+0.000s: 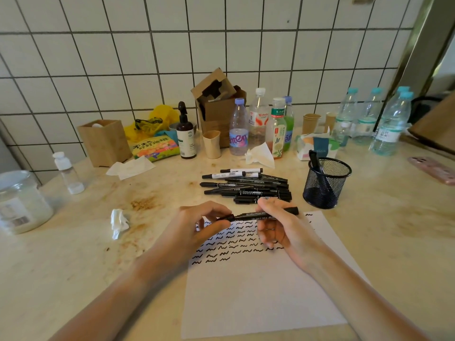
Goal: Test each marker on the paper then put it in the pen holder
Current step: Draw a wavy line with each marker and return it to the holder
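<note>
A black marker lies level between both hands, just above the white paper. My left hand pinches its left end, at the cap. My right hand grips the barrel. Rows of black squiggles cover the paper's upper part. A pile of several black markers lies behind the hands. To the right stands a black mesh pen holder with at least one marker in it.
Bottles, paper cups, a cardboard box and a tissue pack line the tiled wall. A wooden box, a small white bottle and a jar stand at left. A crumpled tissue lies near my left hand; a pink phone at right.
</note>
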